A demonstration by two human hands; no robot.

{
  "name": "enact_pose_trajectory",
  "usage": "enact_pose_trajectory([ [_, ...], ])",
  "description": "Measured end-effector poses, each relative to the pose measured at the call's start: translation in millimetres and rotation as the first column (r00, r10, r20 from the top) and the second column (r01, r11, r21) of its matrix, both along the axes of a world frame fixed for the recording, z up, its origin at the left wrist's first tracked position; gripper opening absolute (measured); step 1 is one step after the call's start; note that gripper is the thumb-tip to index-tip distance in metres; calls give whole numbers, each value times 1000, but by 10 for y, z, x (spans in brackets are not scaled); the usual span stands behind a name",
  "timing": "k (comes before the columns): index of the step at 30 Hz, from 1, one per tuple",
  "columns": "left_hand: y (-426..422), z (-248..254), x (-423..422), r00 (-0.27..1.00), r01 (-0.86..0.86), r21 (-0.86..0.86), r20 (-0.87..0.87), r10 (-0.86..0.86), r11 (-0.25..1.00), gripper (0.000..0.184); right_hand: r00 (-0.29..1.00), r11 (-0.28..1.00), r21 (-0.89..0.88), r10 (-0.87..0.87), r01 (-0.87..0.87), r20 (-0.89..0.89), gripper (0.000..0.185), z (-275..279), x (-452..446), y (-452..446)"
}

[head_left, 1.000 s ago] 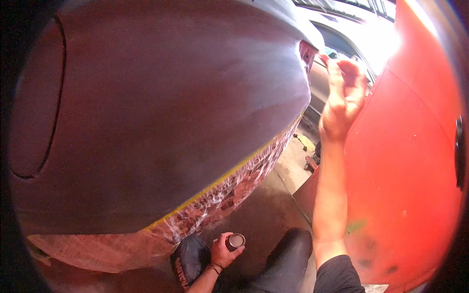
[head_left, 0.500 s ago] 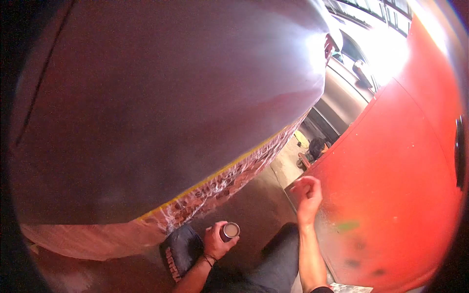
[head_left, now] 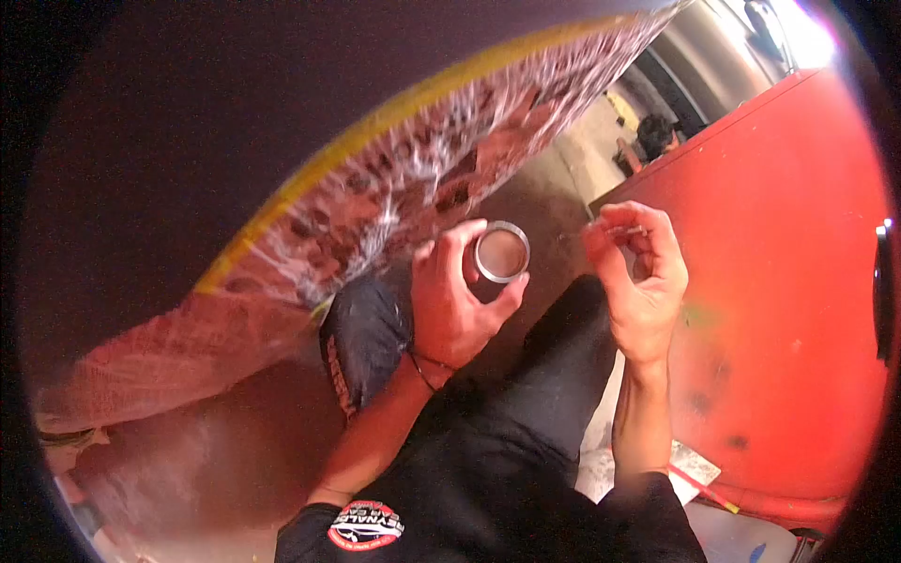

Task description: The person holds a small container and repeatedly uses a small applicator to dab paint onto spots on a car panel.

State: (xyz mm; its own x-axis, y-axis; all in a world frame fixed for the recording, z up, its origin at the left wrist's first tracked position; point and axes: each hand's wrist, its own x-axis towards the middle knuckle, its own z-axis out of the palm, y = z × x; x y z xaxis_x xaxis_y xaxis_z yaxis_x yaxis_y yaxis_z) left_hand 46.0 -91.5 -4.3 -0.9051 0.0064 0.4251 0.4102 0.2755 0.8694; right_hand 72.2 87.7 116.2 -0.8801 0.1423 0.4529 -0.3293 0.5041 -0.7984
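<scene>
My left hand is wrapped round a small cylindrical can with a bright metal rim. Its round top looks brownish; whether that is a lid or contents, I cannot tell. To the right, my right hand is raised with fingers curled in toward the thumb, apart from the can. Something thin may be at those fingertips, but blur hides what. Beyond both hands, patterned plastic masking film hangs below yellow masking tape on a dark car panel.
A large red panel with dark and green smudges stands close on my right. A person's dark-haired head shows beyond its edge, near another vehicle. Papers and a red stick lie low on the right.
My view has tipped downward, showing more of my torso and the masking film. Both hands now appear higher and nearer, with the can still in my left hand.
</scene>
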Motion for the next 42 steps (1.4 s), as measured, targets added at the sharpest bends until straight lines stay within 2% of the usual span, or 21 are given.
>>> enact_pose_trajectory([
  [3, -5, 50, 26, 999, -35, -27, -41, 34, 999, 73, 999, 997, 74, -9, 7, 38, 27, -127, 33, -90],
  [4, 7, 39, 35, 997, -54, -29, -62, 52, 998, 73, 999, 999, 35, -5, 3, 50, 27, -200, 34, -95],
  [7, -11, 41, 73, 991, -92, -96, -104, 82, 991, 76, 999, 981, 189, -34, 29, 24, 26, -345, 25, -120],
  [9, -2, 24, 58, 981, -118, -122, -167, 97, 986, 77, 998, 972, 228, -58, 51, 24, 25, -438, 0, -142],
  [15, 30, -6, 34, 989, -98, -107, -122, 85, 989, 76, 997, 907, 414, -66, 72, -30, 26, -471, -59, -152],
  [21, 60, -38, 25, 980, -104, -98, -182, 85, 990, 71, 998, 849, 526, -16, 48, -64, 20, -467, -74, -120],
  [27, 63, -100, 49, 997, -65, -46, -43, 63, 997, 70, 994, 803, 595, 21, 47, -107, 21, -472, -71, -95],
  [30, 23, -72, 117, 966, 42, 35, 255, -49, 999, 69, 998, 778, 628, 32, 13, -61, 22, -449, -46, -100],
  [33, 19, -239, 170, 968, 31, 35, 250, -39, 999, 67, 999, 748, 663, 54, -38, -3, 22, -474, -38, -97],
  [39, -10, -311, 180, 993, -18, -84, 113, 27, 996, 69, 991, 743, 656, 107, -134, 81, 20, -537, -54, -125],
  [42, -10, -353, 168, 991, 1, -66, 134, 7, 998, 70, 988, 759, 633, 102, -152, 114, 20, -531, -54, -115],
])
